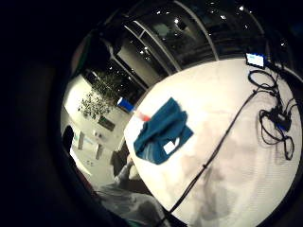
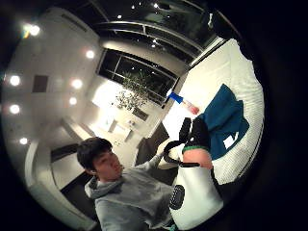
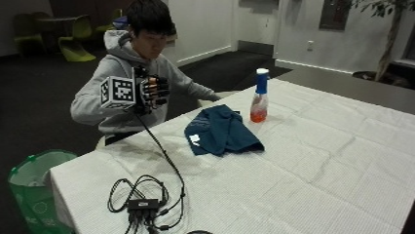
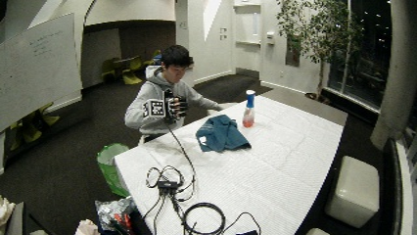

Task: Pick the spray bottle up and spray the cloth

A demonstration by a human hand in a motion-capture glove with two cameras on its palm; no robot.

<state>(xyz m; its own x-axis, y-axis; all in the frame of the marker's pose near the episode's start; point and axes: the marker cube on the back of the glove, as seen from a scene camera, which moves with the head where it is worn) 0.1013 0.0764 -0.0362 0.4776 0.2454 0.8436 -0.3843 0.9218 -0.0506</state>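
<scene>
A spray bottle [image 3: 259, 102] with a blue top and orange liquid stands upright on the white table [image 3: 311, 161], just beyond the cloth. The crumpled teal cloth [image 3: 220, 130] with a white label lies near the table's edge in front of the person. My gloved right hand [image 3: 153, 92] is raised in front of the person's chest, above the table's near edge and well left of the cloth, holding nothing; its fingers look loosely bent. The cloth [image 1: 162, 132] and the bottle [image 2: 184, 102] also show in the palm views, far from the palm.
A black cable runs from the hand down to a small black hub [image 3: 144, 204] with coiled leads at the table's near corner. A green bin [image 3: 35, 190] stands on the floor beside the table. The other hand rests at the table's edge behind the cloth.
</scene>
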